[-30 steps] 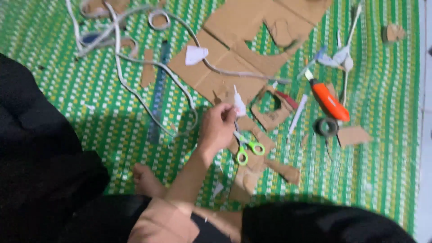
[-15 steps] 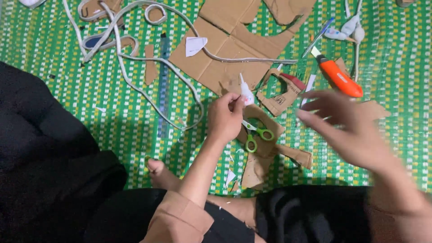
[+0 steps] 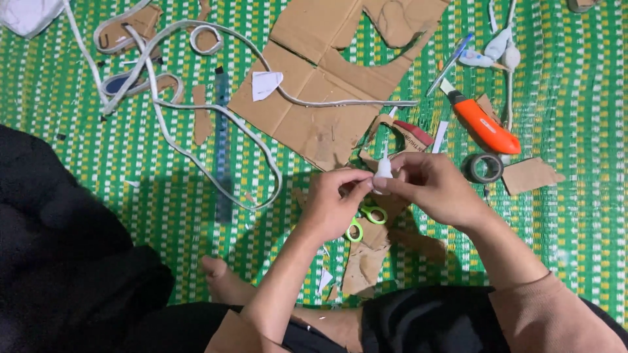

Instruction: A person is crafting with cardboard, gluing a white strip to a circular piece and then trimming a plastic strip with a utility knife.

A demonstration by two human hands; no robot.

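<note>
My left hand (image 3: 332, 204) and my right hand (image 3: 432, 186) meet over the green woven mat (image 3: 131, 176). Together they pinch a small white piece (image 3: 383, 170) between their fingertips. Under the hands lie green-handled scissors (image 3: 365, 221) on brown cardboard scraps (image 3: 366, 258). A cardboard cut-out with a hole (image 3: 402, 134) sits just beyond my fingers.
A large cut cardboard sheet (image 3: 327, 85) lies ahead with a white strip looping across it. An orange utility knife (image 3: 481, 124), a tape roll (image 3: 484, 168) and a cardboard scrap (image 3: 528, 175) are at right. A blue ruler (image 3: 222, 144) lies left. My bare foot (image 3: 219, 278) rests near.
My right hand came in from the right and joined my left hand on the white piece. The view has shifted closer.
</note>
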